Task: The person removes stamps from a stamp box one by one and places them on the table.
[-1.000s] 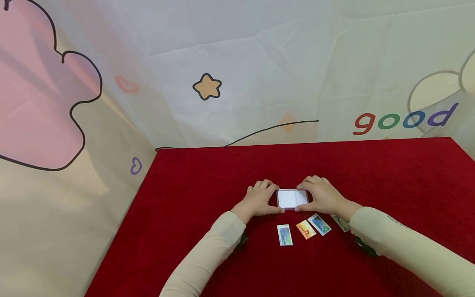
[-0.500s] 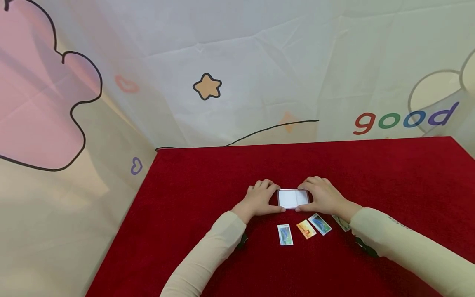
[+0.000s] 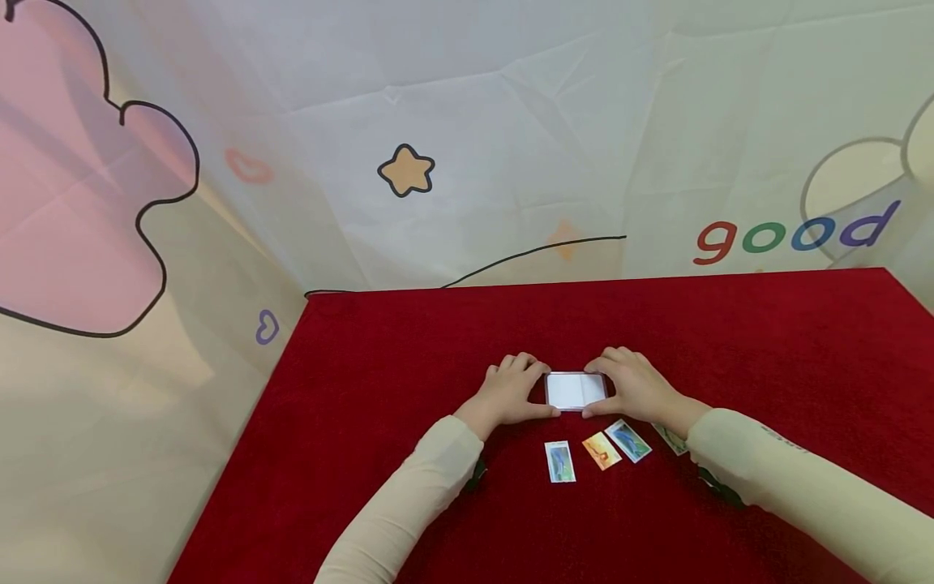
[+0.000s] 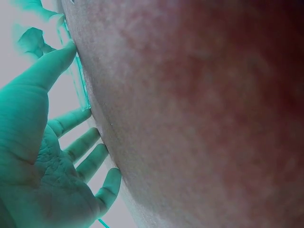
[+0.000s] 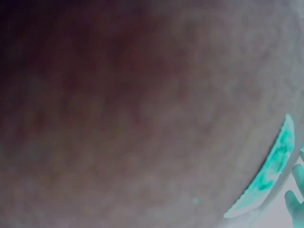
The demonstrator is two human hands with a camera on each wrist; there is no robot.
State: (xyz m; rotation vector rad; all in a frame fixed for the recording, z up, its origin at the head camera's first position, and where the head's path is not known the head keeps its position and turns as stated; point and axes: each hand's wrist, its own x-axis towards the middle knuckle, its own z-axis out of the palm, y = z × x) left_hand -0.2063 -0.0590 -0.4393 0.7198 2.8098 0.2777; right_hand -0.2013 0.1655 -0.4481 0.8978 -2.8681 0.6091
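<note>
In the head view a small flat clear case [image 3: 565, 391] with a white inside lies on the red cloth. My left hand [image 3: 508, 391] holds its left end, thumb at the near corner and fingers at the far one. The right end is held likewise by my right hand [image 3: 636, 385]. Seen from the left wrist, the thumb [image 4: 59, 61] and index fingertip meet the case's edge [image 4: 81, 90], while the other fingers are spread on the cloth. Several postage stamps lie nearer the body: a blue-green one [image 3: 560, 462], an orange one [image 3: 601, 451] and another blue-green one [image 3: 629, 441].
A further stamp [image 3: 671, 439] is partly hidden by the right wrist. The right wrist view shows a stamp with a scalloped edge [image 5: 268, 173]. The red cloth [image 3: 409, 341] covers the table up to a printed backdrop [image 3: 511, 162].
</note>
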